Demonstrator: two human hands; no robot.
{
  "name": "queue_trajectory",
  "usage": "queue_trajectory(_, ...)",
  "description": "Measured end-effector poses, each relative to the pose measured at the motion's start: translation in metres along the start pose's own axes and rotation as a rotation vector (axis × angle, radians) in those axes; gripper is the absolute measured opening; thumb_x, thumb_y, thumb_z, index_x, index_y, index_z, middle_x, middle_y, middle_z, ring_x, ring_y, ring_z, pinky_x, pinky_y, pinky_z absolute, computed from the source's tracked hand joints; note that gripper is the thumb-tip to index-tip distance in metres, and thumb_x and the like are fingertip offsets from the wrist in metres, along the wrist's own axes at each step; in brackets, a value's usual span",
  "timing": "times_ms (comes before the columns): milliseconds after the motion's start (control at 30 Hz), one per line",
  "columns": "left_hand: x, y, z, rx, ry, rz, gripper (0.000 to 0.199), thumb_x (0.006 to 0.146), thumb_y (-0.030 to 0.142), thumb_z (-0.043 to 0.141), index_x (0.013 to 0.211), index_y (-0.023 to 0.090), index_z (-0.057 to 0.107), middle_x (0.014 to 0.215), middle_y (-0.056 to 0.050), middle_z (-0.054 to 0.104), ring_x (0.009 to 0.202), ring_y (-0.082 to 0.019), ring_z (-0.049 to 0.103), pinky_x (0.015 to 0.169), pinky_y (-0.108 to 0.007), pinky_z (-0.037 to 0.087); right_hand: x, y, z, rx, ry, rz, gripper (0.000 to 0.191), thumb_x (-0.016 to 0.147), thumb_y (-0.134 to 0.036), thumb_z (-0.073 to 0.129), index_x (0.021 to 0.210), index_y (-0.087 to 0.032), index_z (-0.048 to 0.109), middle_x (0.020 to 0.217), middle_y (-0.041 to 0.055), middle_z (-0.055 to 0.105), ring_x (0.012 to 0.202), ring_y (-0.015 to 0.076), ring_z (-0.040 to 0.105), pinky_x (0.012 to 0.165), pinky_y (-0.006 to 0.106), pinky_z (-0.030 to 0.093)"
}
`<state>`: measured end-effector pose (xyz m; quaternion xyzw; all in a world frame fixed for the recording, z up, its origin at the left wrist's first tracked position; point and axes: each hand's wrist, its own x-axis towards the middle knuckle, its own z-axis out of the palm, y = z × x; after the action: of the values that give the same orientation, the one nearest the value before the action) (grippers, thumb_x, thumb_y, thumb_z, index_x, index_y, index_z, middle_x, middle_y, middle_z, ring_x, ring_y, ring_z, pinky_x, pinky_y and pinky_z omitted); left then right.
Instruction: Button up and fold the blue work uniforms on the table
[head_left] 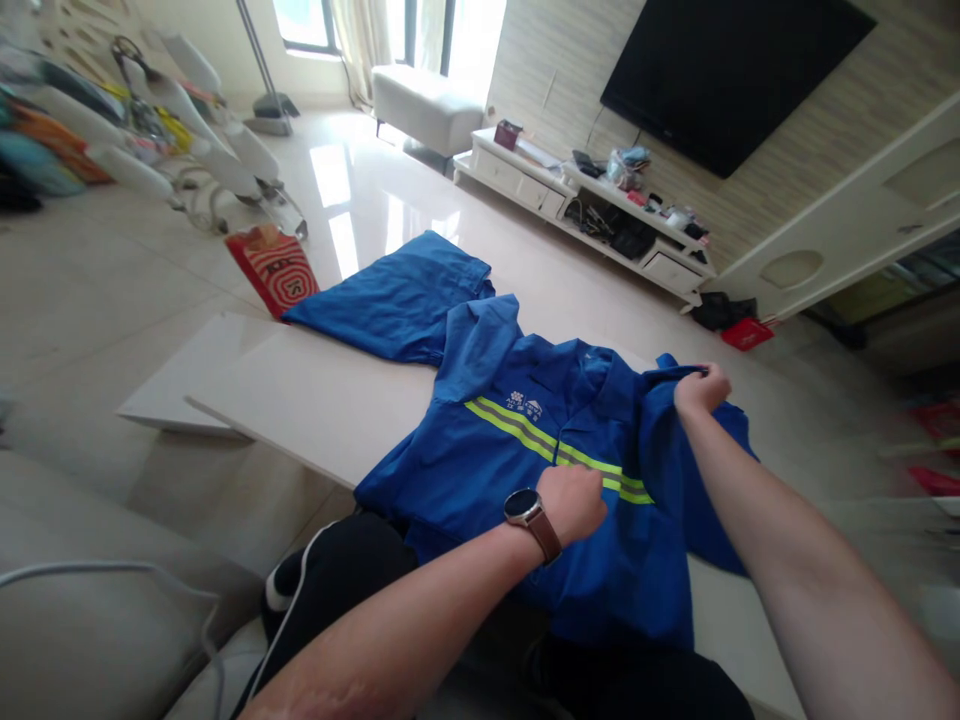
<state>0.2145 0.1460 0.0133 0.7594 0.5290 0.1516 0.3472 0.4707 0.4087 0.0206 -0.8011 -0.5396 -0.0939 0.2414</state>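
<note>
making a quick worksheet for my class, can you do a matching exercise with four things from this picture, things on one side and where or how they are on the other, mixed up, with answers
Things
1. left hand
2. right hand
3. television
4. paper bag

Places, colours or states
A. red, with pale rings printed on it
B. at the striped front of the blue jacket, with a watch on its wrist
C. black, up on the wall
D. gripping the jacket near its shoulder

Right pairs: 1-B, 2-D, 3-C, 4-A
</note>
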Motion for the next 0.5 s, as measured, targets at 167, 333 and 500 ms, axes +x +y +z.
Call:
queue_trajectory(167,-0.003,0.008,0.006,0.006,-0.021,0.011,0.026,0.091,0.024,0.050,0.101,0.018,0.073,0.108,-0.016,0.077,0.098,-0.031,0.074,0.082,-0.040,0.058,0.037,0.028,-0.062,0.430,0.490,0.193,0.039,0.089,-0.006,0.024,0.110,-0.019,0.054,0.119,0.0215,0.059,0.116,0.0312,0.057,0.109,0.054,0.037)
queue_trajectory(333,-0.004,0.012,0.012,0.025,-0.029,0.016,0.026,0.091,0.022,0.049,0.102,0.018,0.072,0.110,-0.017,0.076,0.102,-0.031,0.074,0.086,-0.040,0.057,0.029,0.038,-0.130,0.474,0.526,0.043,0.026,0.088,-0.010,0.032,0.104,-0.020,0.050,0.116,0.0222,0.058,0.115,0.0314,0.058,0.108,0.055,0.040)
queue_trajectory(500,0.003,0.012,0.012,-0.114,-0.024,-0.028,0.029,0.096,0.032,0.046,0.110,0.018,0.068,0.117,-0.015,0.074,0.108,-0.029,0.071,0.092,-0.040,0.055,-0.082,0.051,-0.184,0.488,0.248,-0.377,0.019,0.086,-0.026,0.053,0.103,-0.021,0.059,0.096,0.0100,0.064,0.086,0.0255,0.064,0.083,0.044,0.055)
